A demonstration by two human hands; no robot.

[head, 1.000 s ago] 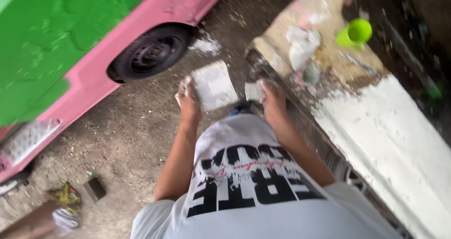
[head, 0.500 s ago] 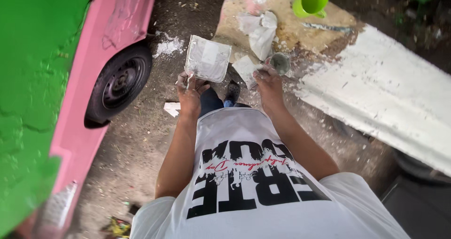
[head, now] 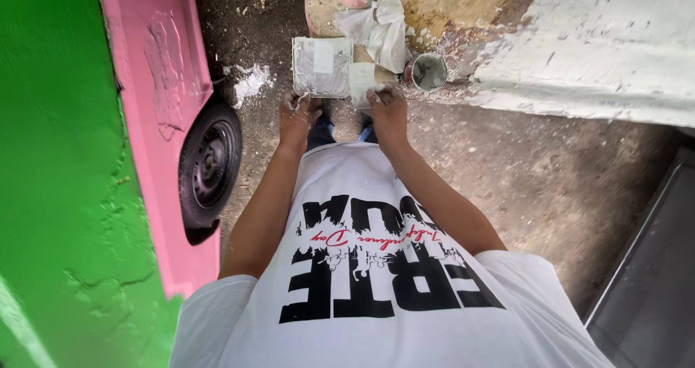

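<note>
Hands sit higher in our view than before: our left hand [head: 298, 116] grips the grey board [head: 321, 66], our right hand [head: 387, 107] pinches a pale scraper [head: 361, 83] beside it.

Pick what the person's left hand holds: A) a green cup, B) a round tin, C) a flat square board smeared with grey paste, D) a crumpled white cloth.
C: the left hand grips the edge of the flat square grey-smeared board; the round tin sits apart on the slab.

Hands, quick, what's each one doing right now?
Left hand: closed on the grey square board.
Right hand: closed on a small pale scraper.
</note>
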